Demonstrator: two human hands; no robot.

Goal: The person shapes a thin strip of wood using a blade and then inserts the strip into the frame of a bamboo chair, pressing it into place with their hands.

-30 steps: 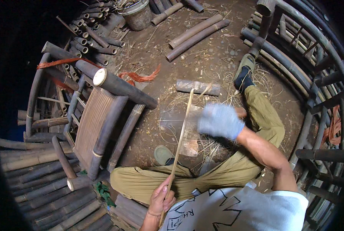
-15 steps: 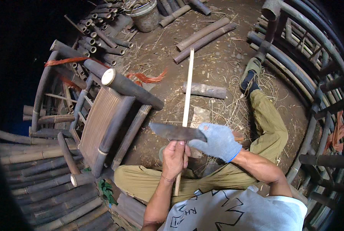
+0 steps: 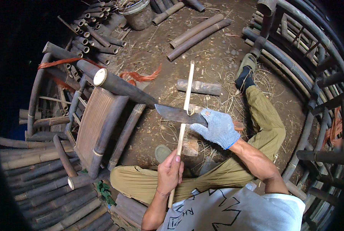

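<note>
My bare left hand (image 3: 169,171) is closed around the lower part of a long, pale bamboo strip (image 3: 182,134), which points away from me at a slight tilt. In my right hand (image 3: 217,129), covered by a grey-blue knit glove, is a wide-bladed machete (image 3: 174,114). Its dark blade crosses the strip above my left hand, tip toward the left. A thin curled shaving (image 3: 190,112) stands off the strip at the blade. The machete's handle is mostly hidden by the glove.
A bamboo chair (image 3: 99,127) stands at the left, with stacked bamboo poles (image 3: 45,192) below it. A short bamboo piece (image 3: 199,87) and curly shavings (image 3: 225,102) lie on the dirt floor. More bamboo furniture (image 3: 314,77) curves along the right. A bucket (image 3: 136,17) stands at the back.
The blade has slid up along the strip, away from my left hand, and a curl has appeared at its edge. My left hand and the strip have shifted toward my body.
</note>
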